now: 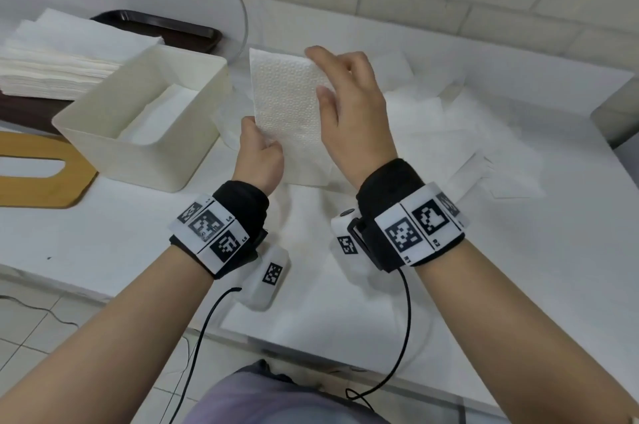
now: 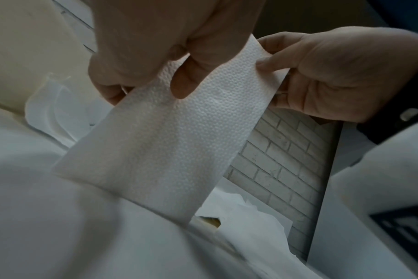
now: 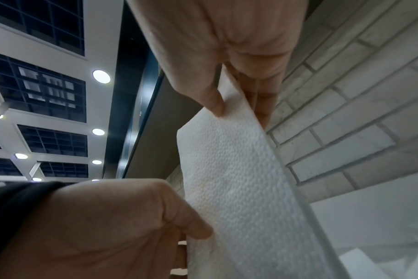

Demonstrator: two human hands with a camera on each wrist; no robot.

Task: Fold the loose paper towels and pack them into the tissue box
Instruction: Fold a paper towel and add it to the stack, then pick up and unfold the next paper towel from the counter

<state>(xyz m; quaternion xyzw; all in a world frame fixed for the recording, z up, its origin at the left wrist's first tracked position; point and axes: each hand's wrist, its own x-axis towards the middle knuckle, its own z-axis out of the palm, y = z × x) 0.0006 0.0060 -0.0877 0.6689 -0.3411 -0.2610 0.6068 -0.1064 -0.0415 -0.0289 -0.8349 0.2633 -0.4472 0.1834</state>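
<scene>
A folded white embossed paper towel (image 1: 287, 105) is held upright in the air above the table, just right of the tissue box. My left hand (image 1: 262, 143) pinches its lower left corner between thumb and curled fingers. My right hand (image 1: 318, 72) pinches its upper right edge, thumb in front and fingers behind. The left wrist view shows the towel (image 2: 167, 141) with my left hand (image 2: 153, 85) gripping it at the top. In the right wrist view, my right hand (image 3: 239, 111) nips the towel (image 3: 239, 188) by its edge. The cream tissue box (image 1: 152, 164) stands open with folded towels (image 1: 162, 115) lying inside.
Loose paper towels (image 1: 449, 133) lie heaped on the white table (image 1: 103, 233) to the right of my hands. A tall stack of towels (image 1: 52, 60) sits on a dark tray (image 1: 155, 26) at the back left. A slotted wooden lid (image 1: 41, 167) lies left of the box.
</scene>
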